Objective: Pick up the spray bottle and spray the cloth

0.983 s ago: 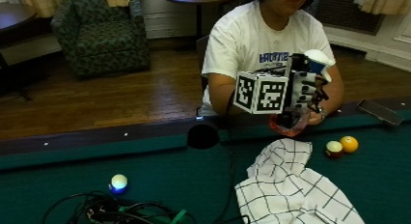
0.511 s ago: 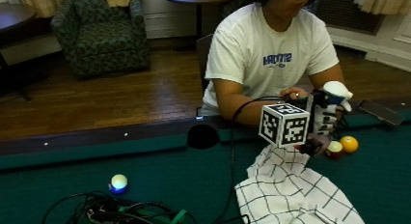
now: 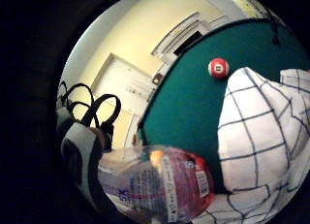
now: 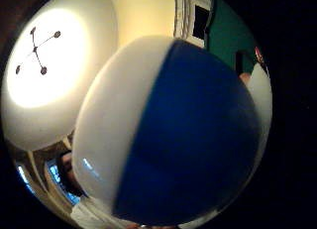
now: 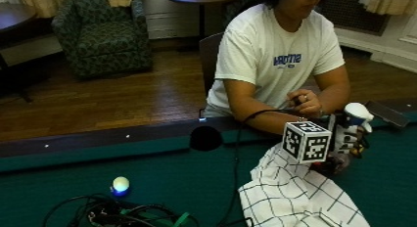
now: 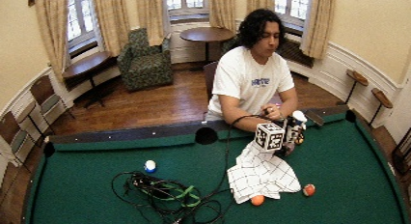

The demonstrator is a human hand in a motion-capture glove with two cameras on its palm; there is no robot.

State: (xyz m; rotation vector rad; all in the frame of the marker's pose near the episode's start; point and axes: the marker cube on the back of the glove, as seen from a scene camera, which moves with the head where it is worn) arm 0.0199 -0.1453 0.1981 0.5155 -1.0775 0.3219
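Observation:
In the outside view my gloved right hand (image 5: 341,141) grips the spray bottle (image 5: 355,117) upright, low over the green felt at the right edge of the cloth. The bottle's white head sticks up above the hand. The white checked cloth (image 5: 293,197) lies crumpled on the felt, just below and to the left of the hand. In the little finger side palm view the bottle's clear labelled body (image 3: 160,190) lies against the palm, with the cloth (image 3: 261,136) close beside it. The blue and white spray head (image 4: 173,135) fills the thumb side palm view.
A red ball (image 3: 218,68) lies on the felt beyond the cloth. Two orange balls (image 6: 257,200) (image 6: 308,189) sit by the cloth's near edge. A blue and white ball (image 5: 120,184) and a tangle of cables (image 5: 124,215) lie at the left. The bare left hand (image 5: 305,102) rests at the rail.
My hand has come down from chest height and moved right with the bottle, and is now low beside the cloth.

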